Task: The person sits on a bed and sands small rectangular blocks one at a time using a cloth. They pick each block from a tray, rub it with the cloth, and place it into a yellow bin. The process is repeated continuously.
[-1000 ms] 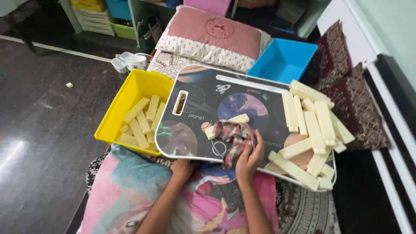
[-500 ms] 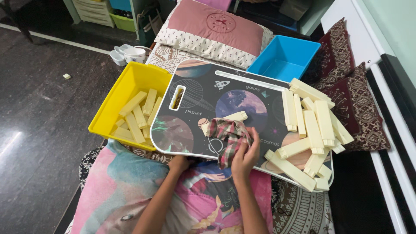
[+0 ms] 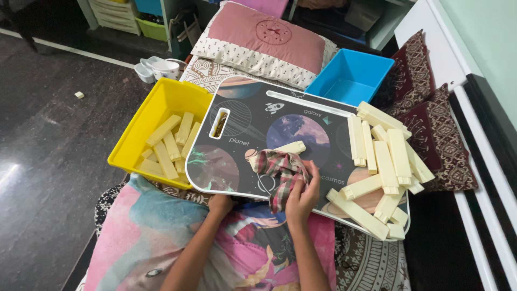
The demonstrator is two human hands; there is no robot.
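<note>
My right hand (image 3: 301,200) has its fingers curled around a bunched plaid cloth (image 3: 280,173), pinching it against the dark, planet-printed lap table (image 3: 245,126). One cream block (image 3: 288,147) lies just beyond the cloth, touching its far edge, and I can't tell whether the cloth wraps part of it. My left hand (image 3: 221,203) sits just left of the right one, at the near rim of the table; its fingers go under the edge, so I cannot tell whether they are spread or clamped on the rim.

To the right of my right hand a loose pile of cream blocks (image 3: 382,167) covers that end of the table, some lying side by side, others crossed over them. To the left of my left hand a yellow bin (image 3: 161,105) stands against the table's edge with more cream blocks (image 3: 169,145) lying inside. Well beyond both hands, past the far rim of the table, a blue bin (image 3: 353,81) stands beside a pink pillow (image 3: 269,35). Nearer than my hands, a bright printed cushion (image 3: 161,242) lies across my lap.
</note>
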